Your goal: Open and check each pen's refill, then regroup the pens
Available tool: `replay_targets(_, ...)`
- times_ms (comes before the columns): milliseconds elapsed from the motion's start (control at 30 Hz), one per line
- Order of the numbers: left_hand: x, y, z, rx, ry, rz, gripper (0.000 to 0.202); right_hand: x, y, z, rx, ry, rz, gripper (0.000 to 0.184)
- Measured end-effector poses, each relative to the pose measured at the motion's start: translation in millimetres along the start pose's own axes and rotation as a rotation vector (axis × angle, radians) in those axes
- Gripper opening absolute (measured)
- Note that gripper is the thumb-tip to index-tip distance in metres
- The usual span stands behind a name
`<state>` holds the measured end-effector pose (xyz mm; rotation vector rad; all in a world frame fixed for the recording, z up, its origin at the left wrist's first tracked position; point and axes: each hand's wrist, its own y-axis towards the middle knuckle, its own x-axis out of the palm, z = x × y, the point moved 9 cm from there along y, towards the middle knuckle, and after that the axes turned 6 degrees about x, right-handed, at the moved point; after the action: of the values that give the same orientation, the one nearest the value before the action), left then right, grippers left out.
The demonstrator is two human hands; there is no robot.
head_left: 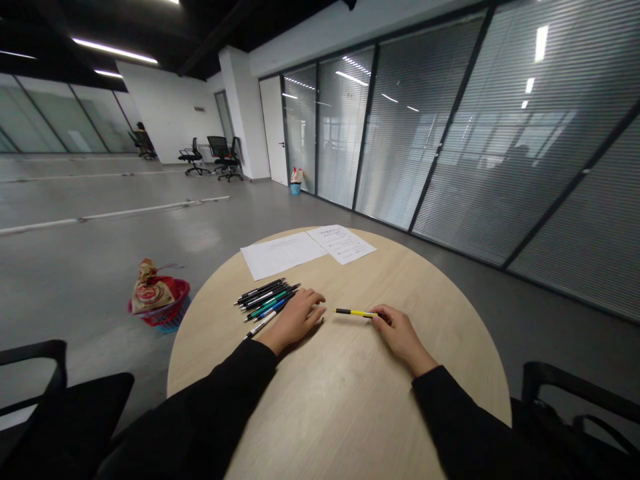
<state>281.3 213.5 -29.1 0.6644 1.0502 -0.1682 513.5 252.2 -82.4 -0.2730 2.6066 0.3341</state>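
Observation:
My right hand (401, 338) rests on the round light-wood table (345, 413), its fingertips pinching the end of a yellow and black pen (354, 313). My left hand (294, 320) lies palm down, fingers loosely curled and holding nothing. Its thumb side touches or overlaps a group of several pens (267, 301) lying side by side, in black, green, blue and white barrels. Two sheets of printed paper (309, 251) lie beyond the pens at the table's far edge.
Black chairs (575, 407) stand at the table's near sides. A red basket (163, 308) with a patterned sack sits on the grey floor to the left. A glass wall with blinds (450, 133) runs along the right; a seated person (143, 140) is far off.

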Motion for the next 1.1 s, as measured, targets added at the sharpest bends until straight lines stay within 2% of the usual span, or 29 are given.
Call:
replay_targets(167, 7.3, 5.7, 7.2, -0.022, -0.090, -0.017, 0.021, 1.8, -0.2, -0.8, 0.004, 0.008, 0.002, 0.027)
replay_targets(367, 7.9, 6.2, 5.2, -0.057, -0.171, 0.026, 0.018, 4.4, -0.6, -0.6, 0.003, 0.036, -0.010, 0.027)
replay_targets(567, 5.6, 0.1, -12.6, -0.155, -0.239, 0.085, 0.013, -3.3, 0.6, 3.9, 0.019, 0.035, 0.016, 0.027)
replay_targets(767, -14.6, -9.6, -42.2, -0.253, -0.202, 0.189, 0.018, -24.5, 4.2, 16.6, 0.054, -0.040, 0.112, 0.028)
replay_targets(900, -25.9, -15.5, -56.3, -0.316, -0.153, 0.282, 0.019, -26.7, 3.5, 19.4, 0.072, -0.090, 0.140, 0.027)
replay_targets(1100, -16.0, -13.3, -43.6, -0.291, -0.207, 0.256, 0.018, -11.0, 1.1, 5.3, -0.023, -0.217, 0.056, 0.021)
